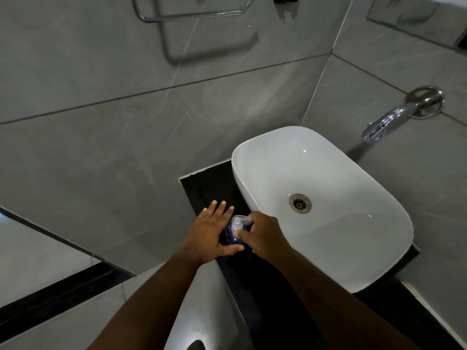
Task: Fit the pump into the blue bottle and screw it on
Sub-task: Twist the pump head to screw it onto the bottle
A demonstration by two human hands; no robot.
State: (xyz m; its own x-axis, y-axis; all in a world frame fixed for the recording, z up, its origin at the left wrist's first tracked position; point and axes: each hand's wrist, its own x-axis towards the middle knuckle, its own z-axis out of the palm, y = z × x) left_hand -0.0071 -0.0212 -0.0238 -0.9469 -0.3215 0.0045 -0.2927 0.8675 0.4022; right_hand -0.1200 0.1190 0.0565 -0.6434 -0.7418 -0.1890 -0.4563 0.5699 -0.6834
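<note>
The blue bottle (230, 236) stands on the black counter (202, 184) just left of the sink. A clear pump (238, 221) sits on top of the bottle, its nozzle pointing right. My left hand (211, 229) rests against the bottle's left side, fingers stretched out flat and thumb hooked under the front of the bottle. My right hand (262, 236) is closed around the pump's collar from the right, thumb pressed on its front. Most of the bottle is hidden between the two hands.
A white basin (379, 205) with a metal drain (300, 203) fills the counter to the right. A chrome tap (394, 117) juts from the tiled wall above it. A chrome towel rail (192, 13) hangs on the far wall. A white ledge (202, 299) lies below my left forearm.
</note>
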